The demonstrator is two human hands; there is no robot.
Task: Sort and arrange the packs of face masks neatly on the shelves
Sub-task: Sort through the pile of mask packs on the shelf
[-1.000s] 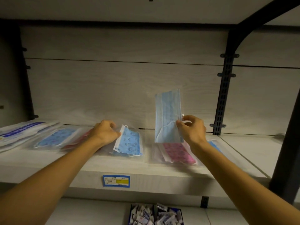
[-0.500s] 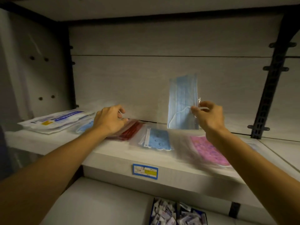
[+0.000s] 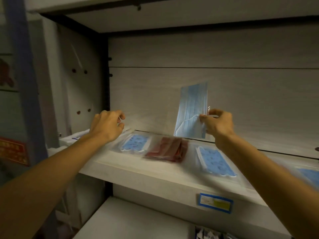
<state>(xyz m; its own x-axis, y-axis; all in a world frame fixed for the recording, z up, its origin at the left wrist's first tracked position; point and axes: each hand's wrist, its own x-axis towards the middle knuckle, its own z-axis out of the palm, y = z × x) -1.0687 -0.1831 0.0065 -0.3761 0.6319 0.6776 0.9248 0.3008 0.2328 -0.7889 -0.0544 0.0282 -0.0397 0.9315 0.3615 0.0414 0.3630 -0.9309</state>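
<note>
Right hand [image 3: 217,121] raised above the shelf [image 3: 155,176], thumb and fingers pinched on the right edge of a clear-wrapped plain blue mask pack [image 3: 191,111]; pack held upright, close to the pale wood-grain back panel [image 3: 259,104], lower edge just above the shelf's rear. Left hand [image 3: 107,125] hovering over the shelf's left end, fingers curled, thumb and forefinger close together; something thin and pale glimpsed at the fingertips, too small and blurred to tell whether anything is gripped. Lying flat on the shelf in a row, left to right: white packs with blue print [image 3: 76,137] at the far left, partly hidden behind the left wrist; blue patterned mask pack [image 3: 134,143] in clear wrap; dark red mask pack [image 3: 170,150] just beside it, blurred; second blue patterned mask pack [image 3: 214,161] below the right forearm; another blue pack [image 3: 309,176] at the right edge of view, mostly cut off. Blue-bordered price label [image 3: 214,202] with a yellow patch stuck on the shelf's front lip. Lower shelf [image 3: 134,221] beneath, small wrapped items [image 3: 207,233] at the bottom edge, too cropped to identify. Red sticker [image 3: 13,150] on the panel at far left.
</note>
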